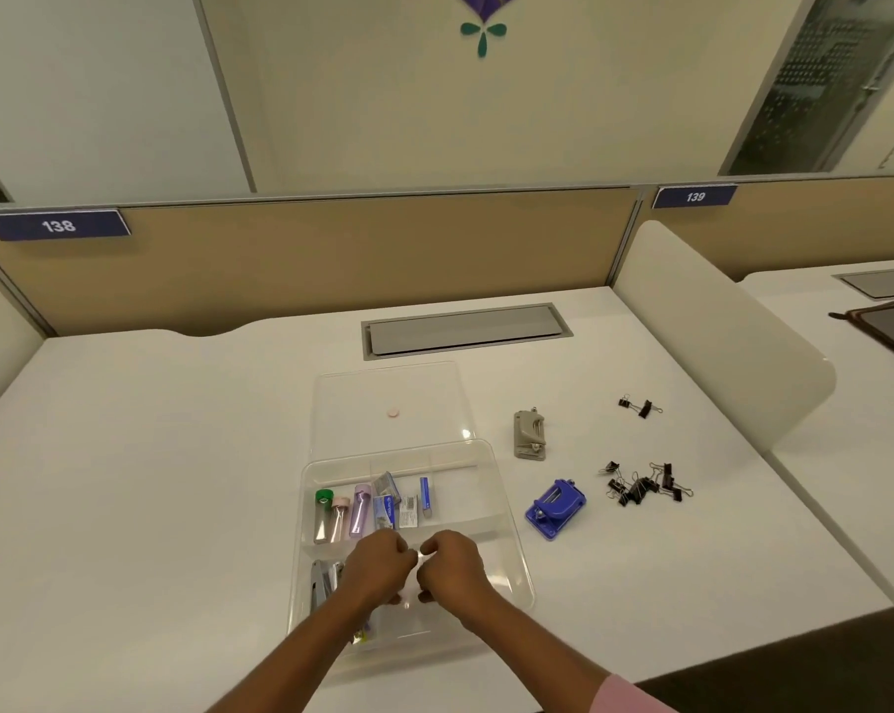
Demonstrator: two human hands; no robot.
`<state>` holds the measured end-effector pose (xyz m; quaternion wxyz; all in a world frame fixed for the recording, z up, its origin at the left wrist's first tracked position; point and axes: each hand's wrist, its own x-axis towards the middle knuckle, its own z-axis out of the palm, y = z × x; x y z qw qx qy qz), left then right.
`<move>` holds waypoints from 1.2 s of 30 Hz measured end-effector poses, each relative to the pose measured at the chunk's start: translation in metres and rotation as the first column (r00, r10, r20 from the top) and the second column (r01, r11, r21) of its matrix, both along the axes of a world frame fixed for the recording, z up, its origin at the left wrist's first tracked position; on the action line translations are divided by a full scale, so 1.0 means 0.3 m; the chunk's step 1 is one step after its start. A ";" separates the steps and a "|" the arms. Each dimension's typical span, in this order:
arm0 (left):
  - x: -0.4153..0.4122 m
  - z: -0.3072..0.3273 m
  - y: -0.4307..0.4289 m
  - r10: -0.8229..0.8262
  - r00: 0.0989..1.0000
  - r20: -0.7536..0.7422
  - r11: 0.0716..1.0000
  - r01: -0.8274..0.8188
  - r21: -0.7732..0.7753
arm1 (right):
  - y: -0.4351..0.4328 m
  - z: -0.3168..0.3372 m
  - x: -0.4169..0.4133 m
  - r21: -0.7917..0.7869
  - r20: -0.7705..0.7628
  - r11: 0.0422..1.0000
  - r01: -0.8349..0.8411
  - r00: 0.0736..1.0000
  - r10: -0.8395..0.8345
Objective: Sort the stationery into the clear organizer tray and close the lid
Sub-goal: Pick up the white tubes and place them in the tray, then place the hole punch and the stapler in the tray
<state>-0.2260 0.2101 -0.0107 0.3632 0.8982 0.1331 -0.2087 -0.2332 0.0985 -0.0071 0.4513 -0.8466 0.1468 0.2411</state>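
Both hands were over the near part of the clear tray (506, 512), almost touching each other. The left hand (378, 563) and the right hand (452, 566) had curled fingers, pinching something small and clear between them; what it was, I cannot tell. Staplers (321, 584) lay left of the hands inside the tray. Behind the hands, small tubes (337, 514) and staple boxes (388, 509) lay in the middle compartment. The lid (424, 393) lay open behind the tray. Right of the tray were a blue punch (555, 509), a grey punch (529, 434) and black clips (643, 486).
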 end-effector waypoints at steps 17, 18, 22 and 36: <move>0.267 0.079 -0.253 -0.241 0.920 0.311 0.963 0.186 0.194 | -0.341 0.093 0.147 0.265 0.067 0.850 0.456 0.870 -0.488; 0.293 0.084 -0.278 -0.262 0.912 0.316 0.956 0.201 0.214 | -0.371 0.092 0.159 0.270 0.068 0.839 0.472 0.860 -0.505; 0.406 0.087 -0.373 -0.345 0.884 0.315 0.926 0.266 0.267 | -0.473 0.082 0.211 0.225 0.084 0.822 0.523 0.830 -0.551; 0.747 0.018 -0.612 -0.611 0.776 0.157 0.763 0.524 0.379 | -0.684 -0.016 0.349 -0.253 0.109 0.915 0.313 0.950 -0.294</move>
